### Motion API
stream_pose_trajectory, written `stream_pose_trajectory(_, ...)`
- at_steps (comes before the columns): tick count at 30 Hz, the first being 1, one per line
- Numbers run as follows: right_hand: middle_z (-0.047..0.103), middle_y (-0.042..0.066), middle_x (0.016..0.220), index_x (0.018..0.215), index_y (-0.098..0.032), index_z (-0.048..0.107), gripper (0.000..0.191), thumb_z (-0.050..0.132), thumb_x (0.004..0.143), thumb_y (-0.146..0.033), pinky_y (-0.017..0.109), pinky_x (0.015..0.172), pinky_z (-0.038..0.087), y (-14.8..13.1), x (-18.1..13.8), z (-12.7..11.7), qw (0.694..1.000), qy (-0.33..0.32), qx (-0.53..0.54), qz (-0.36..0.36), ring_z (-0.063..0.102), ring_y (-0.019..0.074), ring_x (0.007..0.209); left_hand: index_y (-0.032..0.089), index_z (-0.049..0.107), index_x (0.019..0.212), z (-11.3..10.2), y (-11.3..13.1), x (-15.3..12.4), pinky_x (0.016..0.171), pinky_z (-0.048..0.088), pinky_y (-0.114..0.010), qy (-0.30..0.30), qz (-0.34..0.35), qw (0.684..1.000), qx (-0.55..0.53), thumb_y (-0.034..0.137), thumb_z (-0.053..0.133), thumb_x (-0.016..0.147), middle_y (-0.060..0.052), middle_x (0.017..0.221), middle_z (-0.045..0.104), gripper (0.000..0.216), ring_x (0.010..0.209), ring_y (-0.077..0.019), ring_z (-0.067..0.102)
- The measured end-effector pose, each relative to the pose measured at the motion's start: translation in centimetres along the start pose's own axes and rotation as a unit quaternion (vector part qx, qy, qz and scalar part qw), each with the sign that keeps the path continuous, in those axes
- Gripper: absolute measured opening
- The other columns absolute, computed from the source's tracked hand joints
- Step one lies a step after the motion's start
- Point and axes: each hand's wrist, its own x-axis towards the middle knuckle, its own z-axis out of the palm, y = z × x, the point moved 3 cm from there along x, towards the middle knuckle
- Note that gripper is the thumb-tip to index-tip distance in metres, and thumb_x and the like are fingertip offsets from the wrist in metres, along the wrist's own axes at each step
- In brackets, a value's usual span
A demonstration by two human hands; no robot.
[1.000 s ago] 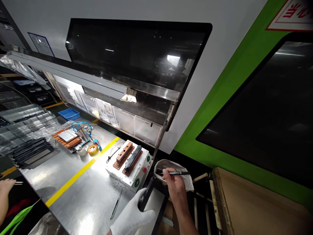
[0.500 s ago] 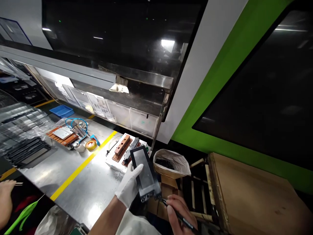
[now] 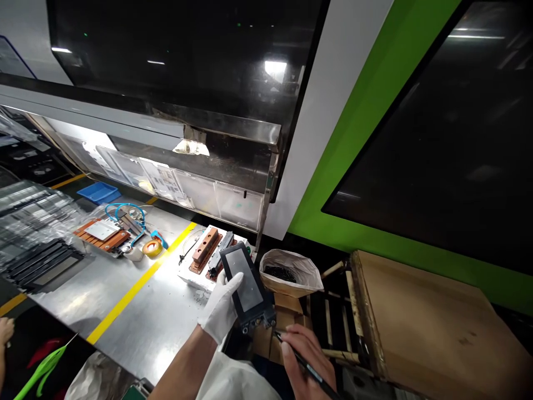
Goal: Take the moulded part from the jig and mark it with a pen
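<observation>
My left hand (image 3: 220,311), in a white glove, holds a flat black rectangular frame part (image 3: 246,286) with a grey middle, tilted up over the right end of the steel table (image 3: 137,328). My bare right hand (image 3: 307,358) grips a thin black pen-like tool (image 3: 300,364) whose tip sits just below the part's lower end. Behind the part stands a white fixture box (image 3: 208,261) with copper-coloured blocks on top.
A bag-lined bin (image 3: 289,272) with dark scraps sits right of the fixture, above a cardboard box. A large brown carton (image 3: 420,328) lies at the right. A yellow tape roll (image 3: 152,248), blue cable, copper plate and stacked black frames (image 3: 39,261) sit on the table's left. Another person's hand (image 3: 5,333) is at the far left.
My left hand raised and turned the black part face-up. My right hand drew the tool back from over the bin to the part's lower end. The view shifted right and down.
</observation>
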Motion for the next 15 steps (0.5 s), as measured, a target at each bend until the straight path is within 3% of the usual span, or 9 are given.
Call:
stream_pose_trajectory(6, 0.075, 0.002, 0.094, 0.114, -0.027, 0.068, 0.026, 0.067, 0.090, -0.018, 0.031, 0.085, 0.058, -1.4, 0.7, 2.0, 0.983, -0.131, -0.013, -0.128, 0.066, 0.0215, 0.097, 0.031, 0.047, 0.128, -0.3, -0.3, 0.2, 0.077, 0.059, -0.032, -0.001, 0.006, 1.000, -0.023, 0.031, 0.078, 0.081, -0.003, 0.098, 0.066, 0.057, 0.080, -0.0150, 0.067)
stream_pose_trajectory(11, 0.076, 0.000, 0.093, 0.111, -0.025, 0.067, 0.026, 0.070, 0.086, -0.018, 0.030, 0.086, 0.059, -1.6, 1.0, 2.8, 0.970, -0.150, -0.050, -0.183, 0.067, 0.0209, 0.097, 0.032, 0.045, 0.128, -0.6, -0.5, 0.0, 0.077, 0.056, -0.031, 0.015, 0.002, 1.000, -0.021, 0.033, 0.079, 0.079, -0.002, 0.099, 0.066, 0.060, 0.081, -0.0152, 0.065)
stream_pose_trajectory(15, 0.070, 0.000, 0.079, 0.098, -0.027, 0.066, 0.016, 0.059, 0.089, -0.015, 0.036, 0.084, 0.056, -2.3, 0.8, 2.5, 0.989, -0.067, 0.046, -0.125, 0.067, 0.0221, 0.089, 0.030, 0.049, 0.129, -1.1, -0.3, -0.4, 0.081, 0.056, -0.032, 0.001, 0.003, 0.999, -0.032, 0.038, 0.078, 0.080, -0.003, 0.101, 0.067, 0.057, 0.085, -0.0168, 0.067)
